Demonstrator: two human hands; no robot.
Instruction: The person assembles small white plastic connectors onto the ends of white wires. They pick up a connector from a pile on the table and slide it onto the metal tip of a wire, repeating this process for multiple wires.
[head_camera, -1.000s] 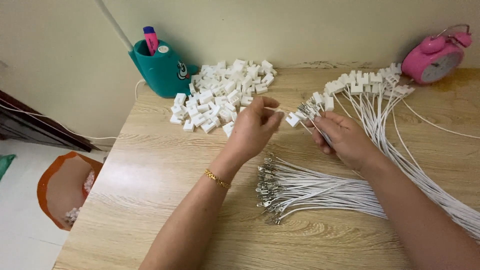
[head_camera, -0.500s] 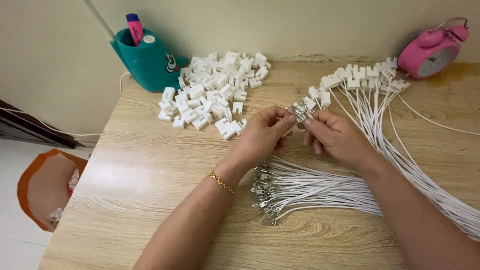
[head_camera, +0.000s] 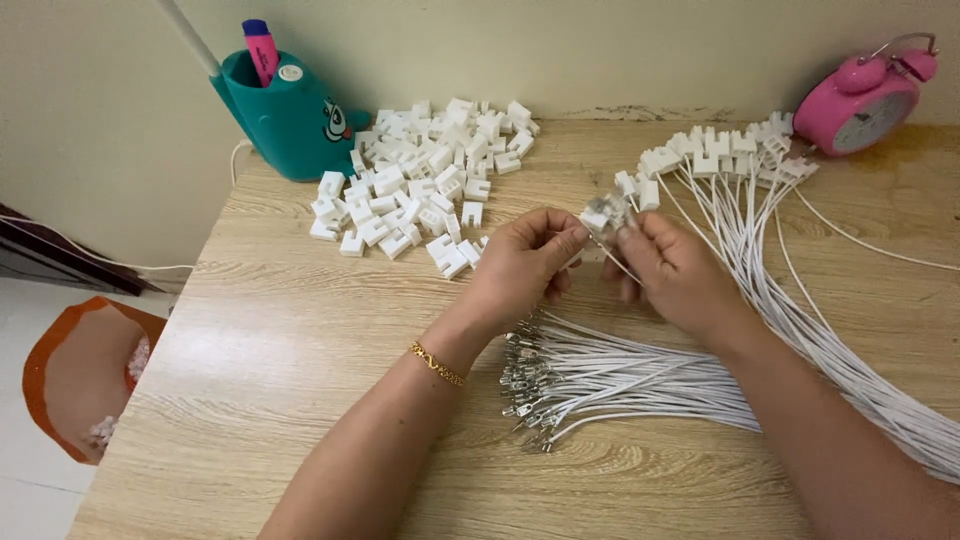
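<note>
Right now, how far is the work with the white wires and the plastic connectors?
Done: a fan of wires already capped with white connectors lies at the far right. In hand: the left hand and the right hand meet on one small connector with its wire. Left: a bundle of wires with bare metal terminals near the table edge, and a large pile of loose white connectors.

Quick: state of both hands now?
Left hand: closed, pinching a small white connector.
Right hand: closed, pinching a thin white wire at that connector.
</note>
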